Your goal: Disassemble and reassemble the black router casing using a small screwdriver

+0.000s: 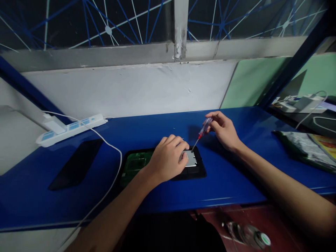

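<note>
An opened black device lies on the blue table, with a green circuit board and a silver metal plate showing inside. My left hand rests on top of it, fingers curled and pressing down on the plate's edge. My right hand pinches a small screwdriver with a clear and red handle. Its thin shaft slants down to the left, and its tip touches the silver plate beside my left fingers.
A white power strip lies at the back left, and its white cable loops past the device. A flat black panel lies left of the device. Plastic-wrapped packets sit at the right. A bottle lies on the floor.
</note>
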`<state>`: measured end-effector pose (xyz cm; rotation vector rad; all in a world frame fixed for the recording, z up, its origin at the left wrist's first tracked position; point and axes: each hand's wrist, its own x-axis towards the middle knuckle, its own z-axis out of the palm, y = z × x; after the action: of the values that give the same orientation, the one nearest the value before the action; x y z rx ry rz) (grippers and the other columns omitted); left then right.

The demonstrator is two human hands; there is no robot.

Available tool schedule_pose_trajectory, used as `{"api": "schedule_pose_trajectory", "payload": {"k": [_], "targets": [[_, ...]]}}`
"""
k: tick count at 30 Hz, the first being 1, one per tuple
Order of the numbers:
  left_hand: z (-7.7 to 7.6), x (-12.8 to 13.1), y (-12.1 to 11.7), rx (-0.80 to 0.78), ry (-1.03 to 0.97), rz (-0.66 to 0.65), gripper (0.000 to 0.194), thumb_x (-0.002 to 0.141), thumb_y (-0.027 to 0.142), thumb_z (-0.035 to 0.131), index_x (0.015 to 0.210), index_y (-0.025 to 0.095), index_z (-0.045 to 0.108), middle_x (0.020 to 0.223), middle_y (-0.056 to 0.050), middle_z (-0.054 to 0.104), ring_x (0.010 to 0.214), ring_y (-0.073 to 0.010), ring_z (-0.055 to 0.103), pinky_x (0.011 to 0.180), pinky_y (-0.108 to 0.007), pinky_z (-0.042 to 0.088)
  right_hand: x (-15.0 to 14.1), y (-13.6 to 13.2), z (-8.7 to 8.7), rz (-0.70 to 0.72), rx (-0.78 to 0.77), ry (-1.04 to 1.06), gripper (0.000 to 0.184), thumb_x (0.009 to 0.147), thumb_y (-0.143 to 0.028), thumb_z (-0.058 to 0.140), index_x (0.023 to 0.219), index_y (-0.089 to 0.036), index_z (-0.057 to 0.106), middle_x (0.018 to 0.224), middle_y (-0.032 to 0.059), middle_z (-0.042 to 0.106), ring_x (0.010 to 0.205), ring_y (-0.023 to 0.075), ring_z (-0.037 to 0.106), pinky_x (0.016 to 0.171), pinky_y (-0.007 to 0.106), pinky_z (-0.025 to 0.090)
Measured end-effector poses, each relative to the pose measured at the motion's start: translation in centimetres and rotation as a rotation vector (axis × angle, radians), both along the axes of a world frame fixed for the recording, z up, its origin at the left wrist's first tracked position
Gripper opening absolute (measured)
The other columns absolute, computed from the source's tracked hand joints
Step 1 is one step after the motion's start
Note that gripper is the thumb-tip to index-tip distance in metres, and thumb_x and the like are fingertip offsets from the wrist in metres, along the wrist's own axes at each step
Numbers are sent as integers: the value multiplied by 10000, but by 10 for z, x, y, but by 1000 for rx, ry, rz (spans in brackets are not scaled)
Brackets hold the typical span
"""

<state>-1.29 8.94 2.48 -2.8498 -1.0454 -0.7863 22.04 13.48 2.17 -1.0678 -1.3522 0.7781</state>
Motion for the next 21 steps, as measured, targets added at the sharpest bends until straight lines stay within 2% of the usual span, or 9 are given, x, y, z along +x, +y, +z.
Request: {"api": "schedule_pose_trajectory", "payload": {"k": [5, 9, 14, 21], "targets": [[-1, 0, 0, -12, -6, -1, 124, 879, 156, 531, 955, 203, 617, 964, -42, 671, 889, -235, 567, 765, -387, 434, 0, 0, 0, -13, 7, 17, 135, 798, -222, 598, 932, -232, 587, 750, -18, 662, 539, 104, 595, 572, 306, 523], [-3, 0, 2, -17, -25, 22, 55, 899, 251, 605, 920, 202, 616, 942, -37, 672, 888, -236, 576, 758, -386, 435, 0, 0, -1, -19, 5, 72, 136, 801, -223, 601, 936, -233, 594, 769, -14, 672, 541, 110, 609, 582, 314, 541], [-4, 1, 3, -12, -24, 49, 195, 875, 334, 706, 782, 199, 599, 885, -24, 667, 857, -228, 578, 732, -373, 421, -2, -1, -4, 36, -5, 161, 171, 794, -233, 633, 961, -236, 600, 796, -4, 679, 555, 113, 620, 592, 317, 562], [-7, 0, 6, 2, -24, 48, 146, 902, 258, 669, 787, 196, 606, 899, -19, 673, 851, -213, 574, 729, -360, 415, -7, -4, -3, 54, -4, 165, 176, 789, -259, 640, 952, -235, 581, 776, -12, 664, 554, 110, 623, 588, 316, 570]]}}
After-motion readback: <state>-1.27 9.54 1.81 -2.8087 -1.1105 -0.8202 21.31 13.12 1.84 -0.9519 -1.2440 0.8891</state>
